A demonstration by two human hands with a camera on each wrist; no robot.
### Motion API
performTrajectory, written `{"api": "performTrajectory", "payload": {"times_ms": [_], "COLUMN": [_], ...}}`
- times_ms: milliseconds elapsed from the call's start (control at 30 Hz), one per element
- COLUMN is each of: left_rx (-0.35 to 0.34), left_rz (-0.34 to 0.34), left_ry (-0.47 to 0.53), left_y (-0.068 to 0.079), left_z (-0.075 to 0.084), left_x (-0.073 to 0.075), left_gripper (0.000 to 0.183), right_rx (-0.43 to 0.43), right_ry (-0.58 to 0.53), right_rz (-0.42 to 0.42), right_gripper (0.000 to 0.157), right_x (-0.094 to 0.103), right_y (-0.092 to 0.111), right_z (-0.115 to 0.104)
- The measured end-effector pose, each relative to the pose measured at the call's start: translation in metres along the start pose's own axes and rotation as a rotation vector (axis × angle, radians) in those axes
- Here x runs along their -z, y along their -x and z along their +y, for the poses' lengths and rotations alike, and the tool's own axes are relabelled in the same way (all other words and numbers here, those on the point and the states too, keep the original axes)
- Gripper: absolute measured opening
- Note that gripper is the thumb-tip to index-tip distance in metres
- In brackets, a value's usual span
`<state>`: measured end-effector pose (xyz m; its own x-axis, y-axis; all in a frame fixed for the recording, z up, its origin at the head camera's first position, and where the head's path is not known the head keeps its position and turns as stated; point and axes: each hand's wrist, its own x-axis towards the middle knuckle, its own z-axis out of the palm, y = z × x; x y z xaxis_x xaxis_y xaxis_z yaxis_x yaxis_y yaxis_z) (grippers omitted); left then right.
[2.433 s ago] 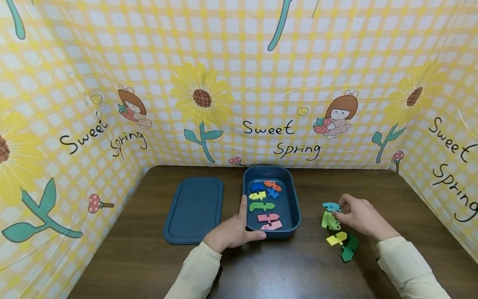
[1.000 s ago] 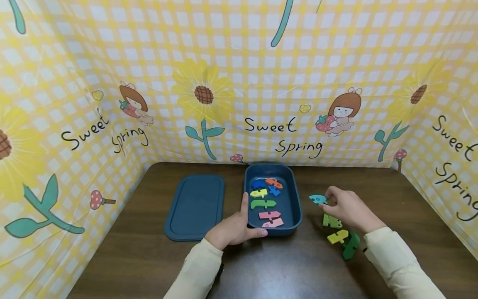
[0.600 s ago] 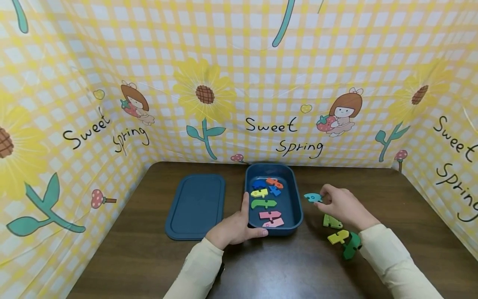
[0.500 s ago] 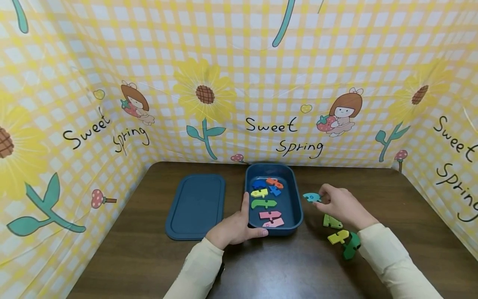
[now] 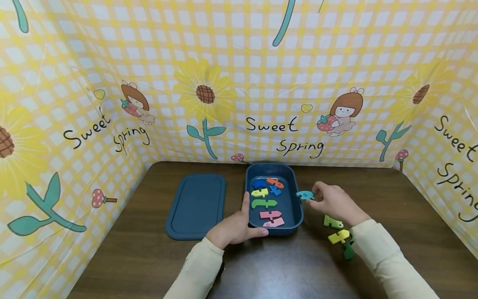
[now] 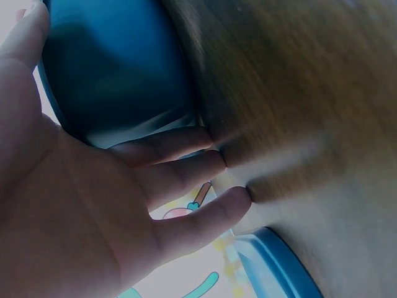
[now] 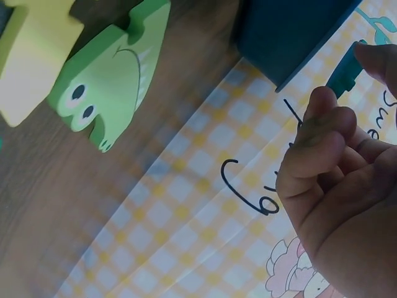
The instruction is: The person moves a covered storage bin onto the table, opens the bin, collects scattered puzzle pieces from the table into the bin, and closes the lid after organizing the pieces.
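Note:
Between thumb and forefinger my right hand (image 5: 330, 200) pinches a light blue puzzle piece (image 5: 305, 194), held level with the right rim of a dark blue box (image 5: 300, 216). In the right wrist view the same piece (image 7: 347, 71) appears edge-on. Straight fingers of my left hand (image 5: 234, 229) rest along the box's left side, its thumb at the front corner; the left wrist view shows that palm (image 6: 80, 205) and extended fingers. Inside the box lie several pieces, among them a green one (image 5: 264, 203), a pink one (image 5: 270, 214) and an orange one (image 5: 275, 182).
A dark blue lid (image 5: 196, 207) lies flat left of the box. Near the right forearm are a light green crocodile-head piece (image 5: 332, 221), a yellow piece (image 5: 339, 236) and a dark green piece (image 5: 349, 251), partly behind the sleeve. A checked cloth (image 5: 239, 83) hangs around the table.
My right hand has lifted the light blue piece from beside the crocodile-head piece and carried it left to the box's rim. The left hand has stayed on the box.

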<state>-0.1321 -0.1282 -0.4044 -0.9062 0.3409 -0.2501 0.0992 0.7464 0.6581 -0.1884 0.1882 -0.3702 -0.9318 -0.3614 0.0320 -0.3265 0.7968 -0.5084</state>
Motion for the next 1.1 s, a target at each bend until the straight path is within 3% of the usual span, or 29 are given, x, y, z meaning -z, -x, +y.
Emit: {"api": "performTrajectory", "payload": {"times_ms": [567, 1100], "left_rx": [0.017, 0.021], "left_rz": [-0.007, -0.002], "left_ry": [0.012, -0.004], "left_y": [0.0, 0.002], "left_z": [0.0, 0.003], "left_x": [0.0, 0.001], "left_gripper": [0.124, 0.124], "right_rx": [0.033, 0.0], "right_ry": [0.013, 0.022], "right_rz": [-0.022, -0.062], "right_gripper": [0.032, 0.034], "right_x": [-0.011, -0.018], "right_y": [-0.016, -0.025], "right_z": [-0.012, -0.023]}}
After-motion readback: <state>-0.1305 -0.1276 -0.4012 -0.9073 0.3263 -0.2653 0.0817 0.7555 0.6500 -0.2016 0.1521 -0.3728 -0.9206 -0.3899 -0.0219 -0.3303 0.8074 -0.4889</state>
